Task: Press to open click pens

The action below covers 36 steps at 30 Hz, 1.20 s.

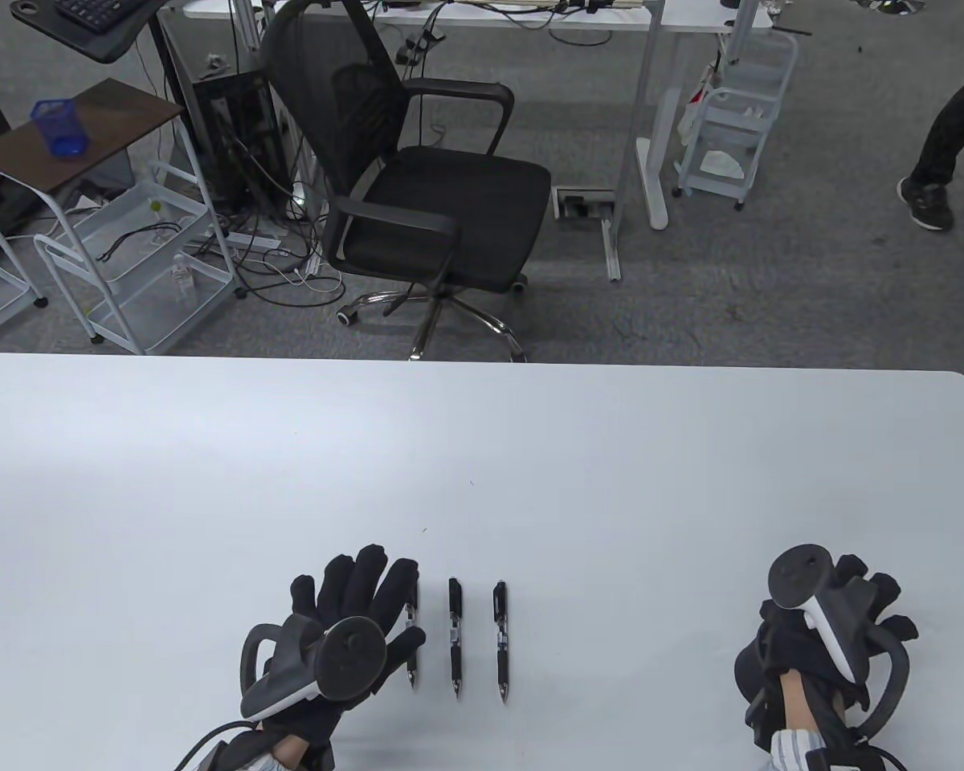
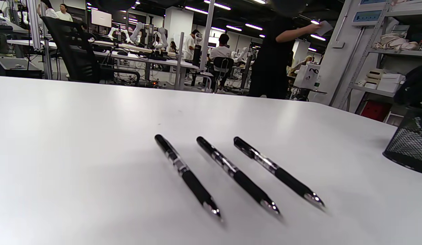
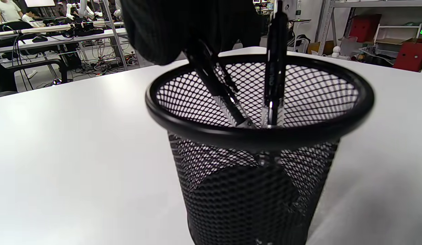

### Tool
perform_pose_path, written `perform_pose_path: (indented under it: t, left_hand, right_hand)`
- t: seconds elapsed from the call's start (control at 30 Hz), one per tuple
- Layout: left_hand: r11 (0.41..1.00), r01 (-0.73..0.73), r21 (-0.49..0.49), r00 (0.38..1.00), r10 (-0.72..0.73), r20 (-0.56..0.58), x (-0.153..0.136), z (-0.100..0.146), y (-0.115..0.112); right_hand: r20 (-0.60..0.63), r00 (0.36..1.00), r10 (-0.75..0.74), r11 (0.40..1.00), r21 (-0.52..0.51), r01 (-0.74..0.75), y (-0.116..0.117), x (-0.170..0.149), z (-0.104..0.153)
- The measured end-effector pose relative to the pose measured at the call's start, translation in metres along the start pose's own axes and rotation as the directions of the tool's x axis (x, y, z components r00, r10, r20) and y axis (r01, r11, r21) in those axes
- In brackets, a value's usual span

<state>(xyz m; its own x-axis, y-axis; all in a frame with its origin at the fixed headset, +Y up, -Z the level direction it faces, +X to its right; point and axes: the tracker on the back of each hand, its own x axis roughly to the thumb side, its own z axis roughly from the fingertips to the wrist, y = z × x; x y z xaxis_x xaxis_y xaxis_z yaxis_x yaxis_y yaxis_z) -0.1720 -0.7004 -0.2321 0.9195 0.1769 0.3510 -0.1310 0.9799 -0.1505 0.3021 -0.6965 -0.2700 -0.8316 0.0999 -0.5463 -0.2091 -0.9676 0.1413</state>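
Right grip (image 3: pixel 183 30) seemingly pinching black pen (image 3: pixel 214 85) in cup (image 3: pixel 258 136), left grip (image 1: pixel 345 618) spread

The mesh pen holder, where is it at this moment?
The mesh pen holder stands on the table's right side, under the right hand, apart from the three pens.

Grey carpet floor (image 1: pixel 771 305) fills the upper frame; a black office chair (image 1: pixel 418 185) stands upper centre, white carts (image 1: pixel 128 265) upper left, white desk (image 1: pixel 659 120) behind.
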Motion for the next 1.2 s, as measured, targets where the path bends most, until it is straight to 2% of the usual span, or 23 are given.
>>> perform_pose_path:
  t: [0.43, 0.7, 1.03, 1.2]
  left_hand:
    - [1.000, 0.001, 0.002, 1.000, -0.001, -0.001, 0.000, 0.000, 0.001]
    - [1.000, 0.001, 0.002, 1.000, -0.001, -0.001, 0.000, 0.000, 0.001]
    - [1.000, 0.001, 0.002, 1.000, -0.001, -0.001, 0.000, 0.000, 0.001]
    - [1.000, -0.007, 0.007, 1.000, 0.007, 0.004, 0.000, 0.001, 0.001]
  right_hand:
    - [0.007, 0.999, -0.032, 0.999, -0.009, 0.032, 0.001, 0.000, -0.001]
    - [-0.004, 1.000, -0.007, 0.998, -0.058, 0.007, -0.005, 0.001, 0.003]
    - [0.004, 1.000, -0.017, 0.991, -0.130, 0.017, -0.036, 0.003, 0.020]
    - [0.061, 0.996, -0.059, 0.979, -0.194, 0.070, -0.071, 0.011, 0.043]
